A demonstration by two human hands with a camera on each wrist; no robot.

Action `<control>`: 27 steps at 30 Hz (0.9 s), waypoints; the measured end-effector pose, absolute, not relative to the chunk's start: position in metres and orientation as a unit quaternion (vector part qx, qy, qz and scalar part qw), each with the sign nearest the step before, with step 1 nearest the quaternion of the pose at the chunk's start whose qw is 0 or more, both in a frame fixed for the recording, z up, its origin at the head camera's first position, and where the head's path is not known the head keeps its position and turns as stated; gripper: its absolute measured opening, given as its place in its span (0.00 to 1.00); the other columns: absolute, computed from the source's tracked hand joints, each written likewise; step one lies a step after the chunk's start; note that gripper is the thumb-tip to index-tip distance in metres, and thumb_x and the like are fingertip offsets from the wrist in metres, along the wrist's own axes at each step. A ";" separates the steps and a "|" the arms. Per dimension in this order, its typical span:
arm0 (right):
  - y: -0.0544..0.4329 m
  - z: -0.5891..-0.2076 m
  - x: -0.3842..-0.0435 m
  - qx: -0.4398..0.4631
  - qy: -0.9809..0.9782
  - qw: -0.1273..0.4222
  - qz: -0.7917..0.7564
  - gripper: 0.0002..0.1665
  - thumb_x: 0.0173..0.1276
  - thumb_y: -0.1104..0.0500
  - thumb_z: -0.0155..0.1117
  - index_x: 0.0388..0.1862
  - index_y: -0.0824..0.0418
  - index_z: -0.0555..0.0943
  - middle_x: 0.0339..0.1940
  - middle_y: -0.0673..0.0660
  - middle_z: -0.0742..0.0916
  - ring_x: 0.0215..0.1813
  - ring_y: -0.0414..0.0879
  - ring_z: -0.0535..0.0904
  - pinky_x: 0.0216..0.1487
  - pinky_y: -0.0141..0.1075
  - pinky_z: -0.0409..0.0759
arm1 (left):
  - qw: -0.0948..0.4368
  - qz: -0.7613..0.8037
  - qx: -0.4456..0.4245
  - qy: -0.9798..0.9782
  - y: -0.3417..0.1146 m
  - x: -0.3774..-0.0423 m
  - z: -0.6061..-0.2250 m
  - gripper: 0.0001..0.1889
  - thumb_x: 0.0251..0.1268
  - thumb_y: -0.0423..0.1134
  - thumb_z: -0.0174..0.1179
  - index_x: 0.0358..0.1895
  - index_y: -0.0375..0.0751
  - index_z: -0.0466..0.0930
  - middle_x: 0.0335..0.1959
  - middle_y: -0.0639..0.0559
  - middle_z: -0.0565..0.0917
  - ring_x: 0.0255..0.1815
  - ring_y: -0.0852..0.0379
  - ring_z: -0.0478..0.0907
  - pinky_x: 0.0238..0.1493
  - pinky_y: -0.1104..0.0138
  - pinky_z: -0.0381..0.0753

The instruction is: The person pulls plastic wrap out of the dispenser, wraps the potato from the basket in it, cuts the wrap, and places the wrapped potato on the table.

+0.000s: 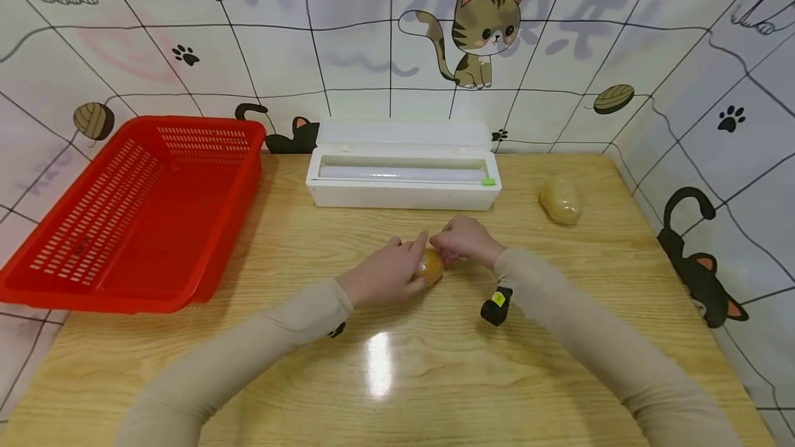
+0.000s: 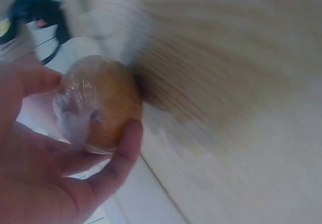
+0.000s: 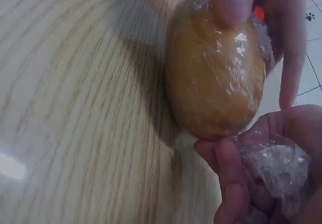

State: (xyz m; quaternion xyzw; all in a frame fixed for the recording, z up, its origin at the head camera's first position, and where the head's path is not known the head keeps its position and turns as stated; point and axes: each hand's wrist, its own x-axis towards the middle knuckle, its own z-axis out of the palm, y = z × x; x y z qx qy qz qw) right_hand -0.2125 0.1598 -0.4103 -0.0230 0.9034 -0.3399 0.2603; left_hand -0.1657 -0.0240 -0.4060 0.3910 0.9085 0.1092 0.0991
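Observation:
An oval, orange-yellow fruit-like thing [image 3: 216,78] is wrapped snugly in clear cling film, close over the wooden table. My left hand [image 1: 386,272] holds it from the left, thumb and fingers around its sides, as the left wrist view shows. From the other end trails a bunched tail of cling film [image 3: 279,166]. My right hand [image 1: 467,240] pinches that tail right at the end of the wrapped thing, with the crumpled rest lying in the palm. In the head view the hands cover much of the wrapped thing.
Behind the hands stands a white cling film dispenser [image 1: 397,194], lid up, a roll [image 1: 397,173] inside and a green slider [image 1: 488,182] at its right. A second film-wrapped, pale yellow lump [image 1: 561,200] lies at the back right. A red plastic basket [image 1: 205,247] stands left.

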 end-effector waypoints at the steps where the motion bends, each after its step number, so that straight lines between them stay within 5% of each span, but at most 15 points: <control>1: 0.159 -0.410 -0.212 -0.031 0.914 0.252 -0.317 0.16 0.59 0.55 0.58 0.13 0.58 0.78 0.14 0.52 0.83 0.18 0.41 0.77 0.17 0.29 0.63 | 0.106 0.130 0.388 0.906 -0.025 -0.165 -0.404 0.36 0.70 0.51 0.56 0.67 0.23 0.59 0.49 0.38 0.81 0.47 0.45 0.78 0.57 0.54 0.72; 8: 0.148 -0.395 -0.207 -0.085 0.954 0.196 -0.210 0.20 0.56 0.55 0.61 0.08 0.53 0.66 0.08 0.46 0.72 0.13 0.38 0.61 0.15 0.29 0.54 | 0.059 0.180 0.384 0.904 -0.024 -0.156 -0.406 0.26 0.62 0.51 0.65 0.45 0.29 0.68 0.27 0.46 0.81 0.28 0.54 0.78 0.47 0.55 0.76; 15: 0.144 -0.379 -0.203 -0.108 0.966 0.157 -0.176 0.16 0.51 0.65 0.60 0.12 0.54 0.66 0.09 0.46 0.66 0.14 0.38 0.58 0.15 0.30 0.55 | 0.044 0.226 0.327 0.917 -0.021 -0.158 -0.415 0.26 0.60 0.50 0.68 0.46 0.32 0.68 0.26 0.47 0.79 0.27 0.55 0.75 0.25 0.70 0.76; 27: 0.137 -0.374 -0.202 -0.124 0.982 0.108 -0.097 0.21 0.55 0.69 0.58 0.10 0.54 0.63 0.09 0.47 0.63 0.15 0.40 0.58 0.14 0.33 0.55 | 0.027 0.268 0.281 0.921 -0.006 -0.160 -0.421 0.28 0.55 0.50 0.71 0.44 0.34 0.65 0.21 0.51 0.73 0.24 0.54 0.72 0.24 0.66 0.73</control>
